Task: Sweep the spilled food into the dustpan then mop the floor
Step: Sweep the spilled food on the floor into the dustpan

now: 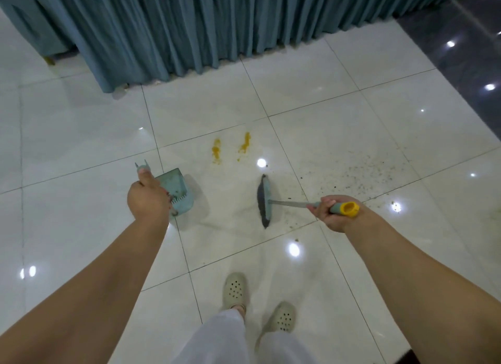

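Observation:
My left hand [147, 198] grips the handle of a teal dustpan [177, 194] that stands on the white tiles, its mouth facing right. My right hand [329, 212] grips the teal handle with a yellow end of a broom; the broom head [264, 201] rests on the floor about one tile-width right of the dustpan. Two orange food smears [230, 149] lie on the tile beyond both tools. Dark crumbs [366, 174] are scattered to the right of the broom head.
A teal pleated table skirt [217, 24] hangs across the back, reaching the floor. A chair in a teal cover [40, 33] stands at the far left. Dark glossy tiles [461, 52] begin at the right. My feet in beige clogs [257, 304] stand below the tools.

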A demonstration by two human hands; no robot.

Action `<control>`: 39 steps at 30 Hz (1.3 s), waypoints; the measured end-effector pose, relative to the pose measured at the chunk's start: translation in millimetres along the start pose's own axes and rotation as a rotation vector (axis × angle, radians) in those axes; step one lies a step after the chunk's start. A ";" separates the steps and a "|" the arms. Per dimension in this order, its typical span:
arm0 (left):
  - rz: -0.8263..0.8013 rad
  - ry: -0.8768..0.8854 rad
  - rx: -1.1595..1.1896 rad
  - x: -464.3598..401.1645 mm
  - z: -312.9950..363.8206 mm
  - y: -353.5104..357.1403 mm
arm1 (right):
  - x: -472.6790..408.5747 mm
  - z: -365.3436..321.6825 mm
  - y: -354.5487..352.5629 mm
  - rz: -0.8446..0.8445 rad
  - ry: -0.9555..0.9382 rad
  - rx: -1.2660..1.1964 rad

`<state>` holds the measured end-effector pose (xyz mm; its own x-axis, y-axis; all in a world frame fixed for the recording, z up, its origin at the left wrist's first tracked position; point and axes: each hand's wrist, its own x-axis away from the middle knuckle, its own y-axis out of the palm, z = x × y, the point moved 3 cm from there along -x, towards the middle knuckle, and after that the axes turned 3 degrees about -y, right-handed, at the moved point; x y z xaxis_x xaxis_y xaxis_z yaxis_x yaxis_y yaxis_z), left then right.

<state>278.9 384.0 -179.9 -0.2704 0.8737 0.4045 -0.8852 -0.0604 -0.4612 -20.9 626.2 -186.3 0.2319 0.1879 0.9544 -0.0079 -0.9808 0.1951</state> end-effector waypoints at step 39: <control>-0.083 0.106 0.003 123.4 42.7 165.2 | -48.6 -211.8 -51.5 -0.051 -0.047 -0.294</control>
<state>83.1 461.2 -172.4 -0.1543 0.9219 0.3554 -0.9042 0.0133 -0.4270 -237.8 678.7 -194.8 0.2835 0.2278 0.9315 -0.2745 -0.9115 0.3064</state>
